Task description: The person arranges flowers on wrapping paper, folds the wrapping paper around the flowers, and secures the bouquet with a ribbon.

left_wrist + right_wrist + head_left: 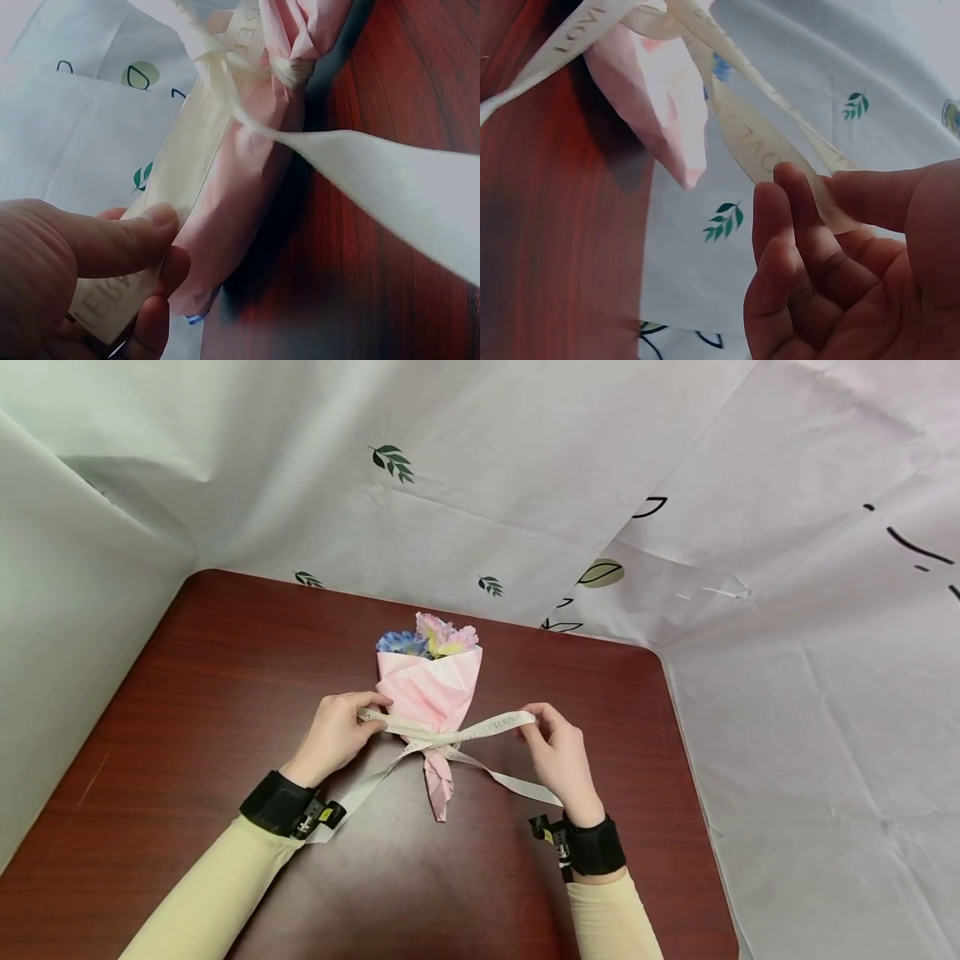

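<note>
A small bouquet (pixel 431 689) wrapped in pink paper lies on the table, blue and pink flowers (pixel 442 637) at its far end. Around its narrow neck runs a cream ribbon (pixel 487 729) with printed letters, crossed over itself at the front. My left hand (pixel 337 731) pinches one loop of it between thumb and fingers, left of the wrap. On the other side my right hand (pixel 557 752) pinches a second loop. Two loose tails hang down, one toward each wrist. In the left wrist view the ribbon's crossing (pixel 217 64) sits over the tied neck.
The dark red wooden table (pixel 465 893) lies under everything. White cloth (pixel 480 485) with leaf prints hangs behind it and at both sides. Each wrist wears a black strap (pixel 596 847) with a small camera.
</note>
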The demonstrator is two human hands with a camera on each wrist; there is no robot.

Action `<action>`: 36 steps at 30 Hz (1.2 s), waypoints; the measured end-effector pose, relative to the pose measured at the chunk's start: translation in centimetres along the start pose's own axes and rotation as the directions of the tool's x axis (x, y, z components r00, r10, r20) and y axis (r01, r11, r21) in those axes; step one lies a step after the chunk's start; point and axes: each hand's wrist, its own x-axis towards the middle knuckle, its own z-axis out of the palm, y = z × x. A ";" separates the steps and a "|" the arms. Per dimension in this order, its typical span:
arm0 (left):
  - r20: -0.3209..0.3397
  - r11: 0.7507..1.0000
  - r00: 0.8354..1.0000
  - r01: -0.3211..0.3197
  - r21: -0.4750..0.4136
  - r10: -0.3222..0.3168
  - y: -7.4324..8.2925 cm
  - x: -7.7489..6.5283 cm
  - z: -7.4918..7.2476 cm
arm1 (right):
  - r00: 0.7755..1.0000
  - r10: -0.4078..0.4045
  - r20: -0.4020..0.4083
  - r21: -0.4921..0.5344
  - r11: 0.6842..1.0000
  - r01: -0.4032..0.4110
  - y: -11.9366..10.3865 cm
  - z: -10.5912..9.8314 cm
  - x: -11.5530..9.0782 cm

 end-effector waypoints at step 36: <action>-0.006 0.979 0.985 0.171 0.114 -0.172 -2.8 -2.3 -1.5 | 0.986 0.164 0.016 -0.045 0.986 -0.163 3.8 -0.5 0.7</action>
